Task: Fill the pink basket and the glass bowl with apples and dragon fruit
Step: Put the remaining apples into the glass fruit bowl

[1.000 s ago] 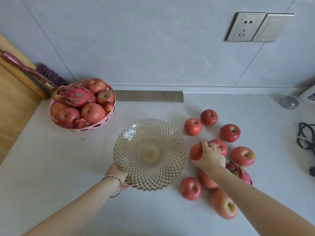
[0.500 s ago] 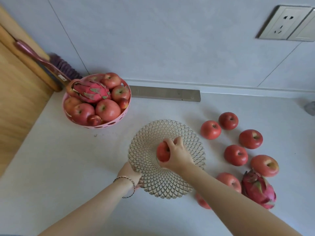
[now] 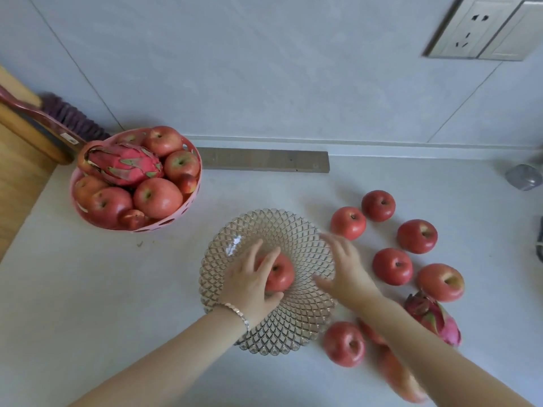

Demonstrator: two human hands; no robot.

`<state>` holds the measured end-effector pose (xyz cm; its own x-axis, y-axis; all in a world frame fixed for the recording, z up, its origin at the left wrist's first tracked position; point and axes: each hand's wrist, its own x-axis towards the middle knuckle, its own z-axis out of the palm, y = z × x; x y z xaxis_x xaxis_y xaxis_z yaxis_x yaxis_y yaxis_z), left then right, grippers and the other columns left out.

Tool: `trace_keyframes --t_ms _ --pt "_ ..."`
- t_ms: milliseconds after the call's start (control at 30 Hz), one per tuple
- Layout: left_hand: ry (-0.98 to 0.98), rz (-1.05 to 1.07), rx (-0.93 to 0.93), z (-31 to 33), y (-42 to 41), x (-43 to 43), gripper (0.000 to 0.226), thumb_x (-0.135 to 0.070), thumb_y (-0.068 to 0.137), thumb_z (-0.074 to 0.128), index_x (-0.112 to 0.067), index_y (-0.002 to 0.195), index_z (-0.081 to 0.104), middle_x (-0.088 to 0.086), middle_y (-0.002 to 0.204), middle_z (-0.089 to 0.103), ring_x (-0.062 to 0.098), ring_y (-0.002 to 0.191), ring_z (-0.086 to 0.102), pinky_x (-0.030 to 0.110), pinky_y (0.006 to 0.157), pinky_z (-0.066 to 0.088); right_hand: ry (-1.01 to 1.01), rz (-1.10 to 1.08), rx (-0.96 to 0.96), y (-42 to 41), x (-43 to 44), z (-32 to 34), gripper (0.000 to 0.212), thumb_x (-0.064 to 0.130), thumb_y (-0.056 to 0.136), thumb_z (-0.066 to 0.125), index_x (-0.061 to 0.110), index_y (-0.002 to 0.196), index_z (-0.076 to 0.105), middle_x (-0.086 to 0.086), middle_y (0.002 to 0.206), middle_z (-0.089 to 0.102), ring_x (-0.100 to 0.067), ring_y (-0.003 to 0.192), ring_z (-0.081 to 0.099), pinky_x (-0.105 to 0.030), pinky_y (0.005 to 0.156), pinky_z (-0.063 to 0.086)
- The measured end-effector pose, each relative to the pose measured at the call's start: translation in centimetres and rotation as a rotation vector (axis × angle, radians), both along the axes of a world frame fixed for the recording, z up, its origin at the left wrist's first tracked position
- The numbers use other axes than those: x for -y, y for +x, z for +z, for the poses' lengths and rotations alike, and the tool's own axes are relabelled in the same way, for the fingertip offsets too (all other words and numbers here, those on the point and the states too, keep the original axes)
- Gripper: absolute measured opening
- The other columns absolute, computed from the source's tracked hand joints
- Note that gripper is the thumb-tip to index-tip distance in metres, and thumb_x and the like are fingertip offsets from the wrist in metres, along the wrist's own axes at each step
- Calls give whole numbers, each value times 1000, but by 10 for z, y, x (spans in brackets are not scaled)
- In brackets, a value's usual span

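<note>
The right forearm (image 3: 411, 342) hides perhaps two apples (image 3: 393, 374).

Red apples (image 3: 393, 266) all over the pale grey bench (image 3: 88, 289), pink basket (image 3: 164, 226) with holes, clear diamond-patterned glass bowl (image 3: 282, 333), magenta-and-green dragon fruit (image 3: 125, 164).

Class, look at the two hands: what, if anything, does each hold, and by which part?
The left hand holds the apple in the glass bowl, gripping its left side. The right hand is open, holding nothing.

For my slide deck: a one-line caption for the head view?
Left hand steadies the first apple in the glass bowl; right hand open.
</note>
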<state>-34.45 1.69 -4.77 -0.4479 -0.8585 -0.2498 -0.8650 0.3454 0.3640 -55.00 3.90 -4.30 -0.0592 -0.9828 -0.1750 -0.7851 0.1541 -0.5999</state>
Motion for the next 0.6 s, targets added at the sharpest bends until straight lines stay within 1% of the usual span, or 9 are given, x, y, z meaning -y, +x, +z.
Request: trace_keyframes --t_ms 67,133,200,267,333,400,500,533,600 --pt "11 -51 83 -3 -12 11 84 -54 75 62 -38 141 13 3 154 14 27 133 33 45 110 30 -68 -218 -130 -34 -2 6 67 11 72 70 10 132 42 -18 134 43 -35 124 36 -39 107 26" --pt "60 -73 165 -6 -20 20 79 -54 75 62 -38 139 18 3 149 26 28 123 44 44 102 41 64 -394 -214 -61 -1 9 68 13 72 66 15 134 38 -18 132 39 -38 120 36 -45 103 30" --pt "95 -81 222 -9 -26 23 74 -52 75 63 -37 136 24 3 143 32 29 115 49 41 93 47 270 -414 -306 -78 -2 8 73 25 75 66 22 138 30 -16 133 35 -39 119 37 -46 98 36" --pt "123 -69 238 -11 -25 25 71 -51 74 64 -35 133 28 3 138 35 29 109 52 38 86 51 380 -342 -401 -85 -3 2 74 33 77 66 26 139 27 -14 134 35 -38 118 41 -46 94 40" --pt "131 -78 259 -7 -26 24 69 -52 73 65 -35 130 30 3 135 38 28 105 55 36 82 53 420 -329 -394 -89 -7 -4 74 33 78 66 28 139 26 -13 135 33 -38 114 46 -46 90 44" --pt "107 -89 319 -1 -29 20 71 -53 74 64 -33 133 28 5 139 36 31 112 52 40 90 49 423 -346 -347 -92 -11 -8 75 30 77 66 30 139 25 -15 133 34 -40 108 52 -43 83 48" --pt "-80 -196 280 17 -44 3 76 -57 76 57 -27 138 25 9 150 23 35 136 28 50 112 23 333 -365 -306 -95 -17 -7 76 31 70 70 31 136 32 -14 126 40 -38 101 56 -39 75 49" --pt "-154 -297 208 23 -52 -7 73 -58 74 58 -23 134 33 11 146 31 33 134 33 47 112 26 283 -395 -272 -94 -18 -6 76 33 67 72 32 133 35 -13 123 42 -37 99 56 -38 73 49" --pt "-254 -526 72 28 -75 -30 64 -59 64 65 -18 113 55 7 120 57 24 110 56 35 98 44 177 -471 -165 -93 -24 1 75 38 61 73 34 126 36 -7 117 42 -32 90 56 -35 68 47"
